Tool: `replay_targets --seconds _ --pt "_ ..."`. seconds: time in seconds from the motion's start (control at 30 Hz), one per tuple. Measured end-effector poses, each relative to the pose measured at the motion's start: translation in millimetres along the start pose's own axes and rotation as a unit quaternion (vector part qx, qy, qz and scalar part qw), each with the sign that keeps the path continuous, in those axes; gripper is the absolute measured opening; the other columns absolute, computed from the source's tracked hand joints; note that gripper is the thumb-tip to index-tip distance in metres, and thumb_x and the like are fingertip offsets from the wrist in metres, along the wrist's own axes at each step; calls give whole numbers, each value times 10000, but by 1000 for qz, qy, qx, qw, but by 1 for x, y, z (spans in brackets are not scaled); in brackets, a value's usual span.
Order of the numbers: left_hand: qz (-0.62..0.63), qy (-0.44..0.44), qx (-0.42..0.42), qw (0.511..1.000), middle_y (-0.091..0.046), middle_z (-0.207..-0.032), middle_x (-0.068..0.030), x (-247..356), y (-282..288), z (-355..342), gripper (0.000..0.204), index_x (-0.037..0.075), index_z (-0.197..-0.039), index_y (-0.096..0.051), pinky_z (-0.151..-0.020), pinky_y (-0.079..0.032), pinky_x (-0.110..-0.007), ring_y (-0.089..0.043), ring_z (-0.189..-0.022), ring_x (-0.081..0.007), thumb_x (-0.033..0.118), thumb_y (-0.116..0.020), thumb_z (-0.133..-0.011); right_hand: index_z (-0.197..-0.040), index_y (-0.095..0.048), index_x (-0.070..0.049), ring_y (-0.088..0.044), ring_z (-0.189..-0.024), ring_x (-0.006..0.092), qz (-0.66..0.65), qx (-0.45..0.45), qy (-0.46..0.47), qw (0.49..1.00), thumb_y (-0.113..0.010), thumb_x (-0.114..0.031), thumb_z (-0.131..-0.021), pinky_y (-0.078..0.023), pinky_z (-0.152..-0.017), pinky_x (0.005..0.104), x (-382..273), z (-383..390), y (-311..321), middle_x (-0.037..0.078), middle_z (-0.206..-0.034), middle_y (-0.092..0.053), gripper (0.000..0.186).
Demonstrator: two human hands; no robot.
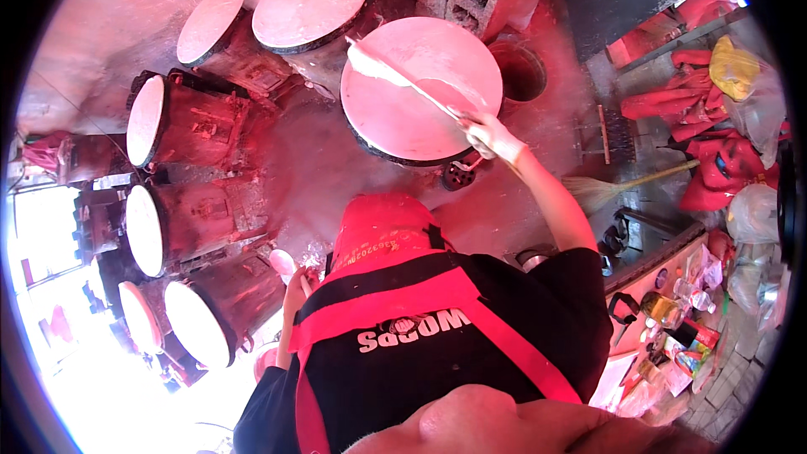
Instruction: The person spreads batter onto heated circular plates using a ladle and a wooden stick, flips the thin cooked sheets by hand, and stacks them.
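Over large round pan [382, 148], right hand [487, 136] is closed around long stick [424, 97], which lies slantwise above pale surface. White piece [374, 65] is at far end of stick; if attached, cannot tell. Left hand [297, 292], beside red apron [385, 229], seems gripping pale round-ended tool [283, 264]. Probably best: steady wrist, slow even movement, forearm clear of rim.

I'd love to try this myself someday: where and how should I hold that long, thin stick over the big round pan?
Probably by its near, right-hand end, coming from the near right, as the right hand does. The long, thin stick slants across the big round pan, leaving that end nearest the person, while the other end points far left.
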State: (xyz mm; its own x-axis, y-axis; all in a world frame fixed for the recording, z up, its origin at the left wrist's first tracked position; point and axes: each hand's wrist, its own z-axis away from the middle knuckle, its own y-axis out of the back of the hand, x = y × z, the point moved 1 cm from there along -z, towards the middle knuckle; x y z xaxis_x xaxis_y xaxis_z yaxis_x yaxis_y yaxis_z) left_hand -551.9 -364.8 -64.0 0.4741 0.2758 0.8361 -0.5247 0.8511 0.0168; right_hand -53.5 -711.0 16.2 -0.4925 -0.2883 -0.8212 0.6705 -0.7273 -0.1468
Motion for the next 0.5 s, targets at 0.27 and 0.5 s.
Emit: replay_targets --seconds 0.27,0.5 --pt "30 106 62 992 -528 -841 -68 79 -26 37 149 -66 -1037 -493 -682 -444 -183 -528 -776 -116 35 -456 -935 -1200 -575 -162 -296 -374 66 7 70 -8 997 -523 -261 -914 -225 -339 244 11 -34 29 -56 -525 -362 307" --pt "-181 13 -85 980 -551 -946 -98 76 20 8 221 -72 -1120 -474 -777 -460 -222 -544 -873 -146 36 -486 -928 -1359 -469 -102 -326 -387 52 -73 27 9 997 -438 -137 -947 -249 -353 221 78 97 -25 -57 -547 -370 415"
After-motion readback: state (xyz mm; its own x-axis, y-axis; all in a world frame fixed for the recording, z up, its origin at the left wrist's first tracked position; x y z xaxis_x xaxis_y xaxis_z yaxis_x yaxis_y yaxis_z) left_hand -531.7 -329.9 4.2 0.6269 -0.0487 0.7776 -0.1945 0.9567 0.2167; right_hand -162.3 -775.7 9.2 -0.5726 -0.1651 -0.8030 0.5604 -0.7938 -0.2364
